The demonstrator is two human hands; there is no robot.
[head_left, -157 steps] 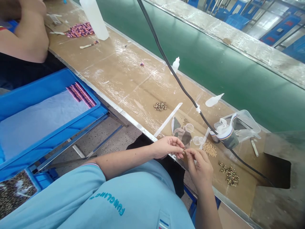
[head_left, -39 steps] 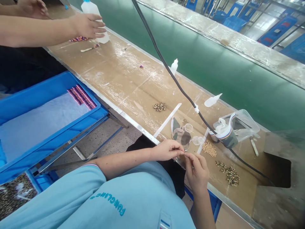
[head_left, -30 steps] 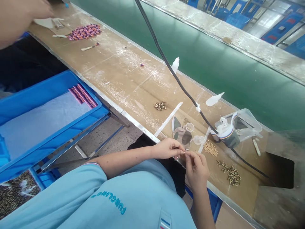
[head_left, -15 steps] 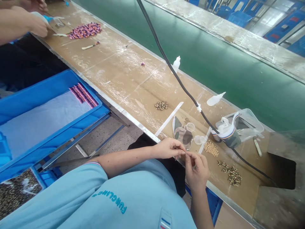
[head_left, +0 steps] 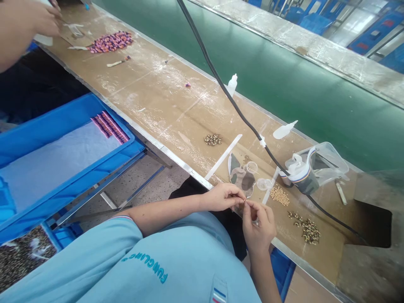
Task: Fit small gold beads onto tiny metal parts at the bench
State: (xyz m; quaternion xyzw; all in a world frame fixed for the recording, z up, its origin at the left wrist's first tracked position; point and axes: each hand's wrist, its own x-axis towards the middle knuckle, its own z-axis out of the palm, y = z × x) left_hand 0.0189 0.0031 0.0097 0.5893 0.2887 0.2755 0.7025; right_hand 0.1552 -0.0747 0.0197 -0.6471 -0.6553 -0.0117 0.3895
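Note:
My left hand (head_left: 223,196) and my right hand (head_left: 259,223) meet fingertip to fingertip at the near edge of the brown worktable (head_left: 164,101). Both are closed in a pinch on a tiny part between them, too small to name. Just beyond the fingers lie a camouflage-patterned patch (head_left: 242,179) and small clear cups (head_left: 264,184). A heap of pale beads (head_left: 279,195) and a heap of dark speckled beads (head_left: 305,230) lie to the right of my right hand.
A black cable (head_left: 227,94) crosses the table to a taped tool (head_left: 303,179) beside a clear tub (head_left: 328,162). Two small squeeze bottles (head_left: 283,130) lie near the green conveyor (head_left: 284,84). A blue bin (head_left: 59,151) sits left. Another person's hand (head_left: 38,19) works by pink-purple pieces (head_left: 110,41).
My hands have stayed pinched together in the same spot. The other person's hands at the far left took the large white bottle away and shifted about.

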